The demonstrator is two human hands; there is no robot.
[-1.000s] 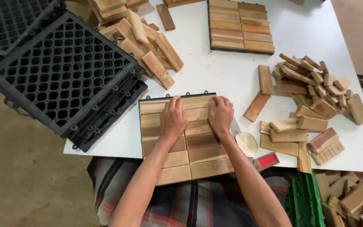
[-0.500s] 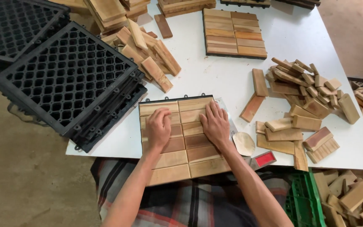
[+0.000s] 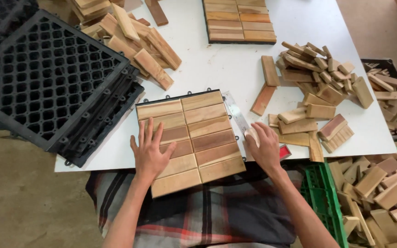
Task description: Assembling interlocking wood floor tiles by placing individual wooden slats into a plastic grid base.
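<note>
Wooden slat tile (image 3: 189, 140) juts over the near edge of the white table (image 3: 235, 69), flat under one hand.

The left hand (image 3: 150, 151) lies open, fingers spread, on the tile's left half. The right hand (image 3: 265, 147) curls over a small pale object beside the tile's right edge, touching a metal ruler (image 3: 236, 115). Black plastic grids (image 3: 51, 87) crowd the left; loose wood blocks (image 3: 318, 87) crowd the right. Bare tabletop remains beyond the tile.
</note>
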